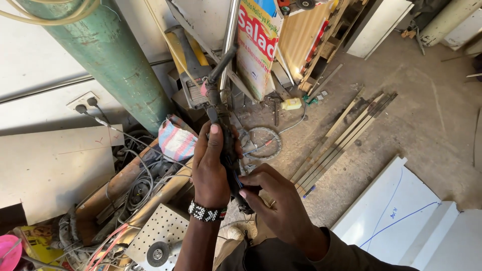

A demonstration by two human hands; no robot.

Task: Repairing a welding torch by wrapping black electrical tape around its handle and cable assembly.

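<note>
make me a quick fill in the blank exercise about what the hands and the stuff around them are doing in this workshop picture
1. The left hand grips a dark ____ tool.
2. The left wrist wears a black-and-white ____ bracelet.
3. The right hand touches the tool's ____ end.
4. The tall pipe at upper left is painted ____.

Missing words: power; beaded; lower; green

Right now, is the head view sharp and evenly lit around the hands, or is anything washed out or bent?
Head view: the left hand, right hand and the dark tool they grip are sharp, in soft daylight without hard shadows; the white panel is bright but not blown out; the green pipe leans, bent by the wide lens.
</note>
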